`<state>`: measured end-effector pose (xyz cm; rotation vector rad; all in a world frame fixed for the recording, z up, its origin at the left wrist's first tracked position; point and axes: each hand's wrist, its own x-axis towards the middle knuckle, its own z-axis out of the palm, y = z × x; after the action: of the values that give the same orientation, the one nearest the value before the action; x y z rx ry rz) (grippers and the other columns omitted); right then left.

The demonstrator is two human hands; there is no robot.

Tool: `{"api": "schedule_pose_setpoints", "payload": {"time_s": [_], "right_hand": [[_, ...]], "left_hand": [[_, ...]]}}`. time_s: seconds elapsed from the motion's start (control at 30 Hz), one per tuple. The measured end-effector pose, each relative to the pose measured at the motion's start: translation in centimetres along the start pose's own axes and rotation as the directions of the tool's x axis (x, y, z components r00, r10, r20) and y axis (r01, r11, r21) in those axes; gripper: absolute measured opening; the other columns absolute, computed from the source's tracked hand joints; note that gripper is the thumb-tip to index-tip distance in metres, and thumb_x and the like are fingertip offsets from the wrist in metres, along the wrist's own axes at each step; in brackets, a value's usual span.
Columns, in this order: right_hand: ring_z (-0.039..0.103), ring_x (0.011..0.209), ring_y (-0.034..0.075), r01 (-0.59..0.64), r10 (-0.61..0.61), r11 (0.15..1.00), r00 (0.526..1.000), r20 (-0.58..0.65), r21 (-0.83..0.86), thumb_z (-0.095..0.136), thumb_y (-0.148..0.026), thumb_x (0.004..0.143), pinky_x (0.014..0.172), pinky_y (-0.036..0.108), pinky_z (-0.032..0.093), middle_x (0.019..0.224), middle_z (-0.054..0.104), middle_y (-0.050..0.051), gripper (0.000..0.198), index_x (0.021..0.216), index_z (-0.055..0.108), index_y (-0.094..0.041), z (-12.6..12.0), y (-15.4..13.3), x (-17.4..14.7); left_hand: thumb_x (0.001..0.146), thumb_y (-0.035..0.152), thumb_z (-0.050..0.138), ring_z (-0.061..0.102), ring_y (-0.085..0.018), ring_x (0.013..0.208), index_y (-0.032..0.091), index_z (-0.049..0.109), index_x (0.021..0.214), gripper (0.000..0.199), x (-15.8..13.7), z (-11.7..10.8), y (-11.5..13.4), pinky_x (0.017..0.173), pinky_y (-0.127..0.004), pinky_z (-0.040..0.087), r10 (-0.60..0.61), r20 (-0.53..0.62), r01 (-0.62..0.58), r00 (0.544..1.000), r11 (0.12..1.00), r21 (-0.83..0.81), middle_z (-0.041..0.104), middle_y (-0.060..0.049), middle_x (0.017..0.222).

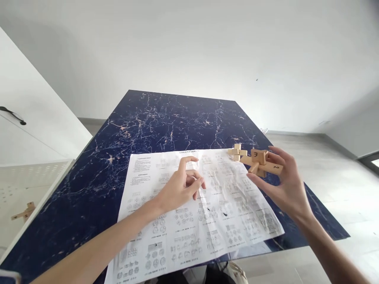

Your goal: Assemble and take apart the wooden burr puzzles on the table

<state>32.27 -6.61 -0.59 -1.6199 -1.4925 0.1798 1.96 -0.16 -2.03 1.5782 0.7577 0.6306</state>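
Note:
My right hand (286, 181) grips a wooden interlocking puzzle (260, 162) between thumb and fingers, over the right edge of the paper. Its pale wooden bars cross each other, and dark marks like "3" and "2" show on two of them. A smaller wooden puzzle (237, 151) of crossed bars sits just behind it, at the paper's upper right. My left hand (183, 181) hovers over the middle of the printed instruction sheet (142, 165), fingers loosely bent and apart, with nothing in them. The sheet is creased and covered with small diagrams.
The paper lies on a dark blue marbled table (166, 114). At the lower left, another crossed wooden piece (25, 213) rests on a pale surface below the table's edge. A white cabinet door with a black handle (13, 115) stands on the left, and a white wall rises behind.

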Motion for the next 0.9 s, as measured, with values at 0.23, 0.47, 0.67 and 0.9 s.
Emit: {"api": "schedule_pose_setpoints", "payload": {"time_s": [0.23,0.47,0.67,0.9], "right_hand": [[0.069,0.121,0.040,-0.268,0.260,0.951,0.963,-0.070,-0.151,0.084,-0.073,0.070,0.101,0.055,0.056,0.137,0.070,0.019,0.100,0.149,0.052,-0.021,1.4,4.9,-0.4],[0.053,0.142,0.046,-0.257,0.259,0.963,0.966,0.009,-0.085,0.080,-0.073,0.076,0.116,0.061,0.046,0.163,0.042,0.028,0.120,0.166,0.026,-0.014,1.7,5.2,-3.7],[0.060,0.135,0.041,-0.034,0.034,0.994,0.999,0.001,-0.101,0.066,-0.053,0.097,0.108,0.061,0.052,0.148,0.058,0.018,0.064,0.151,0.048,-0.024,1.3,0.8,-9.4],[0.067,0.125,0.029,0.243,-0.282,0.958,0.900,0.331,0.154,0.053,-0.031,0.107,0.106,0.046,0.055,0.132,0.070,0.011,0.022,0.126,0.065,-0.028,2.6,-2.1,-10.4]], "left_hand": [[0.108,0.042,0.049,0.061,-0.014,0.062,0.022,0.046,0.132,0.031,-0.2,-1.2,0.8,0.061,-0.030,0.051,0.112,-0.068,-0.095,0.991,0.971,0.218,0.076,-0.005,0.096],[0.108,0.047,0.051,0.071,-0.027,0.110,0.025,0.062,0.124,0.030,-8.0,-5.0,0.8,0.099,-0.046,0.056,0.174,-0.229,0.010,0.958,0.776,0.631,0.075,-0.009,0.121],[0.104,0.055,0.056,0.051,-0.036,0.143,0.025,0.058,0.134,0.042,-14.8,-5.0,-2.3,0.118,-0.060,0.044,0.322,-0.451,0.187,0.832,0.603,0.776,0.061,-0.013,0.149],[0.101,0.060,0.057,0.045,-0.040,0.151,0.022,0.051,0.143,0.057,-14.6,-5.3,-4.3,0.121,-0.062,0.040,0.316,-0.434,0.227,0.843,0.522,0.822,0.057,-0.016,0.156]]}}
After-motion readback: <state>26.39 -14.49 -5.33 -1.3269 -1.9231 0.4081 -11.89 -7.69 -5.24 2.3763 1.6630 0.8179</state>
